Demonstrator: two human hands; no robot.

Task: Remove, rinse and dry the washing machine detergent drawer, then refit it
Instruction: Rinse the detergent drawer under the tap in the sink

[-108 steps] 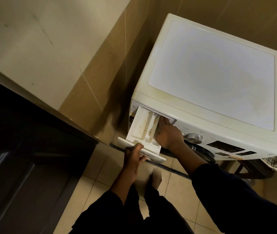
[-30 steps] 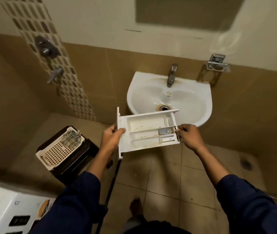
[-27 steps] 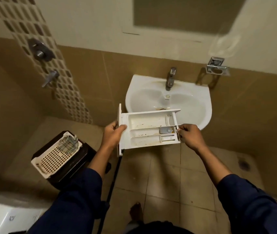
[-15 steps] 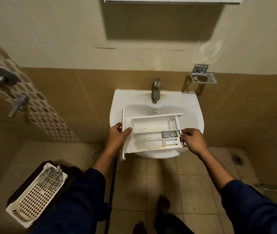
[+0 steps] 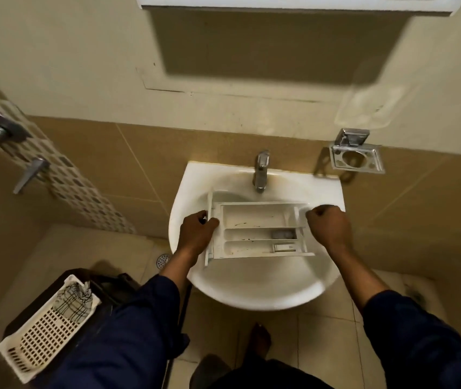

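Detergent drawer, white plastic, rectangular, three long compartments facing up, dark specks inside. Held level over the bowl of the white ceramic washbasin, just below the chrome tap. Left hand clamps the front-panel end: thumb across the drawer's top edge, fingers wrapped behind the panel. Right hand is knuckles-up, fingers curled tight at the drawer's opposite end and gripping it; fingertips hidden under the palm. Both forearms bare below dark blue sleeves, arms spread to the drawer's length. White perforated plastic basket holding a checked cloth sits on a dark stand, lower left.
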